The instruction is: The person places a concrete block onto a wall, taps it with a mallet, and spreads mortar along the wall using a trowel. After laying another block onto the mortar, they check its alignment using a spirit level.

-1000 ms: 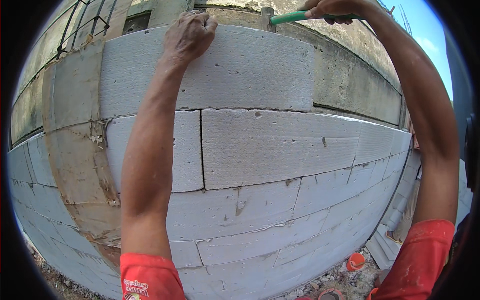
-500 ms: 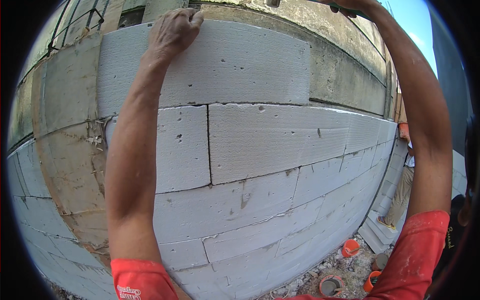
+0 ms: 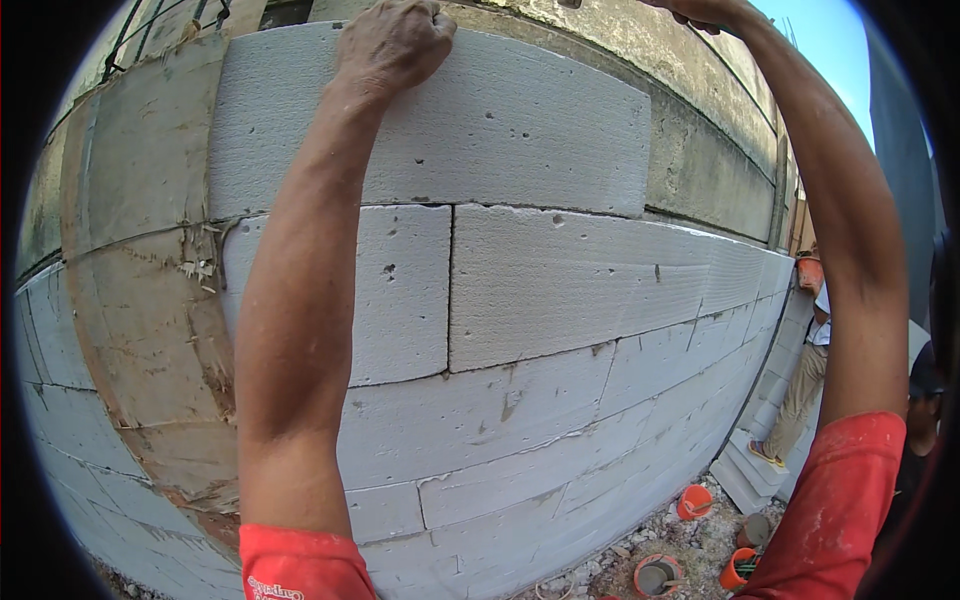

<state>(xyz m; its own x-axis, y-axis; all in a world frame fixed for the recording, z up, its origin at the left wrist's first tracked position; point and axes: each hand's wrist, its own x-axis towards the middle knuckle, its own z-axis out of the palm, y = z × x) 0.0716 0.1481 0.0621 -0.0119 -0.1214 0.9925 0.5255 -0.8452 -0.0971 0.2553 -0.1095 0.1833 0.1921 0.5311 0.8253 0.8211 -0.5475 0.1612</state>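
My left hand [image 3: 398, 42] grips the top edge of the uppermost white, pitted block [image 3: 500, 120], fingers curled over it. Along the upper border my right hand [image 3: 705, 15] is closed and mostly cut off; it holds the green-handled tool seen earlier, whose grey end [image 3: 568, 4] barely shows. Beneath lie courses of similar white blocks [image 3: 570, 280] with narrow joints. A brown-stained vertical strip of board [image 3: 140, 160] stands against the top block's left end. Weathered concrete [image 3: 705, 140] shows behind.
Thin dark rebar [image 3: 150, 35] rises at upper left. At right, one person [image 3: 800, 390] stands on stacked pale slabs [image 3: 745, 465] beside an orange bucket [image 3: 808, 273]; another person [image 3: 925, 410] is partly hidden. Orange buckets [image 3: 695, 502] and rubble [image 3: 610, 560] lie at the wall's foot.
My right hand and the green tool have risen toward the upper border, mostly out of view. My left hand stays on the block's edge. The view has shifted, showing more of the people at right.
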